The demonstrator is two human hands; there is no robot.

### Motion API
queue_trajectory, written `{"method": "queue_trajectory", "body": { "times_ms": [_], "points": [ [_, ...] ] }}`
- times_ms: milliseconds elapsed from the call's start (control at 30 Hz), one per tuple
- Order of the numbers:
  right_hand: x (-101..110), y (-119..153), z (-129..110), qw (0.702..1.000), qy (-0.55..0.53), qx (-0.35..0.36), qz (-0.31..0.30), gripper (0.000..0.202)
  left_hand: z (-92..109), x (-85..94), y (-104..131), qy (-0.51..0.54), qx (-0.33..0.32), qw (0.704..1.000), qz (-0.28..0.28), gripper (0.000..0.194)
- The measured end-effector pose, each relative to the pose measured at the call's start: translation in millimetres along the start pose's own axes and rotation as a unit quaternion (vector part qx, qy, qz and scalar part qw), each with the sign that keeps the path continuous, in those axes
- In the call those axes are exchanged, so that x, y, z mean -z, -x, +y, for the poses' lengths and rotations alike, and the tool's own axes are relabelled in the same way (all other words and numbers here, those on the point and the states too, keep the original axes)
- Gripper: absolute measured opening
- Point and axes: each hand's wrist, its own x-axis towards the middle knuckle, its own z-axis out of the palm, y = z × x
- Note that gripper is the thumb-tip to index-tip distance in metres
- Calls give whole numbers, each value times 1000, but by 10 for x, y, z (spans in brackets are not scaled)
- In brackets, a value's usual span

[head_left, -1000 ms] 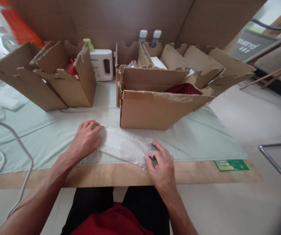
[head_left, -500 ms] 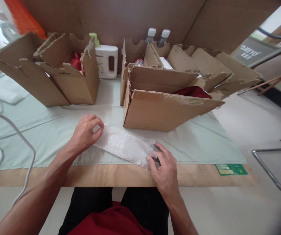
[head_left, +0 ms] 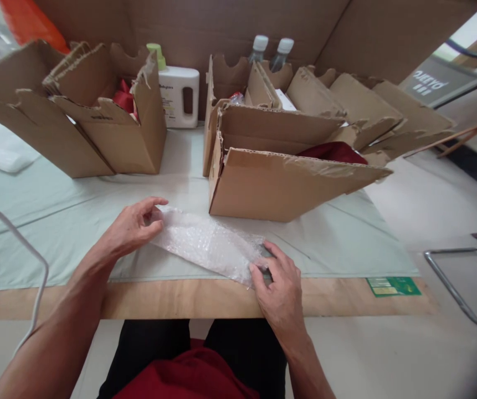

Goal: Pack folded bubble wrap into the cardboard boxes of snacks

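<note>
A flat strip of clear bubble wrap [head_left: 211, 244] lies slantwise on the pale green cloth in front of me. At its left end is my left hand [head_left: 132, 227], thumb and index finger spread apart around the corner, the other fingers curled and partly hidden. The right end sits between the thumb and fingers of my right hand [head_left: 278, 282], which rests on the cloth near the table's front edge. Just beyond the wrap stands a long cardboard box [head_left: 288, 188] with dark red cloth [head_left: 333, 153] inside.
Cardboard boxes [head_left: 134, 144] stand at left, one holding red fabric. Behind are a white jug [head_left: 175, 100] and two white-capped bottles [head_left: 282, 52]. More bubble wrap [head_left: 5, 149] lies far left, near a white cable [head_left: 34, 255]. A green card [head_left: 394, 286] sits on the wooden edge [head_left: 338, 296].
My left hand has shifted slightly left and its thumb and index finger have spread from a near pinch. My right hand and the bubble wrap stay almost where they were. The view has tilted slightly.
</note>
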Motion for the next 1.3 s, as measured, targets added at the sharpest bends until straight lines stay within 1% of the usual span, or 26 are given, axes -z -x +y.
{"method": "queue_trajectory", "body": {
  "times_ms": [33, 100, 167, 233, 300, 400, 500, 633, 700, 767, 800, 867, 933, 967, 1000, 1033, 1100, 1133, 1200, 1300],
  "points": [
    [-1, 0, -3, 1000, 0, -2, 1, 16, -18, 3, 8, 7, 0, 1000, 1, 46],
    [-1, -2, -10, 1000, -1, -9, 1, 16, -35, -5, 16, 24, -7, 999, 20, 41],
    [1, -5, -16, 1000, 0, -11, -1, 16, -38, -30, 10, 41, -12, 998, 47, 40],
    [4, -9, -19, 1000, 2, -10, -4, 16, -45, -72, -7, 31, -6, 997, 69, 42],
    [5, -13, -20, 1000, 3, -7, -6, 17, -62, -126, -29, -21, -4, 996, 88, 42],
    [9, -18, -22, 1000, -3, -9, -3, 18, -90, -219, -50, -133, -25, 985, 105, 42],
    [26, -22, -30, 1000, -11, -14, -7, 23, -88, -301, -41, -224, -32, 969, 104, 45],
    [44, -25, -43, 1000, -8, -22, -17, 26, -49, -345, -18, -281, -12, 955, 90, 48],
    [37, -24, -48, 1000, 5, -19, -17, 26, -35, -335, -15, -290, 0, 954, 81, 49],
    [25, -23, -52, 999, 22, -15, -18, 27, -24, -307, -5, -285, 5, 955, 86, 48],
    [20, -23, -53, 999, 29, -13, -17, 28, -15, -288, 9, -277, 4, 956, 99, 47],
    [20, -27, -55, 999, 41, -9, -19, 29, 24, -251, 68, -252, -14, 957, 144, 44],
    [36, -40, -55, 998, 51, 0, -27, 30, 104, -238, 174, -227, -56, 954, 189, 41],
    [50, -53, -55, 998, 57, 5, -34, 30, 157, -250, 241, -218, -86, 952, 199, 39],
    [66, -70, -57, 997, 63, 11, -42, 30, 215, -276, 313, -212, -120, 950, 196, 36],
    [81, -93, -59, 996, 69, 15, -50, 31, 274, -317, 383, -211, -154, 948, 181, 33],
    [102, -149, -65, 995, 79, 19, -57, 32, 368, -433, 505, -225, -211, 942, 129, 29],
    [105, -180, -68, 995, 82, 20, -56, 33, 396, -500, 549, -236, -227, 939, 102, 27],
    [96, -237, -65, 995, 85, 20, -48, 34, 403, -624, 600, -256, -231, 936, 68, 25],
    [85, -281, -28, 996, 81, 24, -33, 39, 332, -734, 608, -263, -215, 939, 63, 26]
  ]
}}
